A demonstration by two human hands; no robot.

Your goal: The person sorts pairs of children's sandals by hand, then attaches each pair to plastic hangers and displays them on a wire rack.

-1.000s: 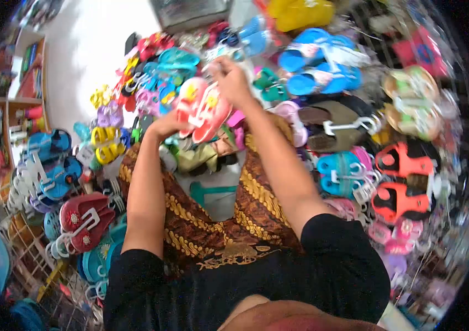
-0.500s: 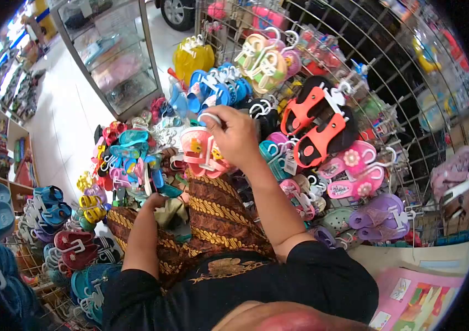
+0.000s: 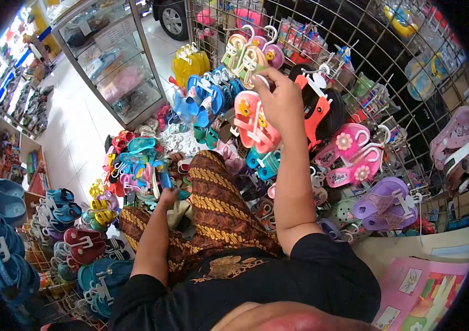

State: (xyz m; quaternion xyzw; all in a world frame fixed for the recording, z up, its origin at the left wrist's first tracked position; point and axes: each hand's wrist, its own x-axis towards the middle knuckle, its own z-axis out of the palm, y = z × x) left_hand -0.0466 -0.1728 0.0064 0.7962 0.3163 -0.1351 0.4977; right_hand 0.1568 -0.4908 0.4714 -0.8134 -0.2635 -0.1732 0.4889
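A pair of pink sandals (image 3: 255,122) with yellow flower decorations hangs from a white hanger, whose hook is pinched in my right hand (image 3: 278,96). That hand is raised in front of the wire rack, beside cream-and-green sandals (image 3: 245,59) and left of orange-and-black sandals (image 3: 318,113). My left hand (image 3: 169,196) is low near my knee, close to a blue sandal (image 3: 162,175) in the mixed pile. Its fingers are blurred and partly hidden.
The wire grid rack (image 3: 405,71) carries pink flowered sandals (image 3: 354,155) and purple sandals (image 3: 387,204). A glass cabinet (image 3: 114,66) stands at the upper left. Blue sandals (image 3: 4,204) hang at the far left. A car wheel (image 3: 172,21) shows behind.
My right hand has moved right and up toward the rack, carrying the pink sandals. My left hand has shifted slightly right as the view has turned.
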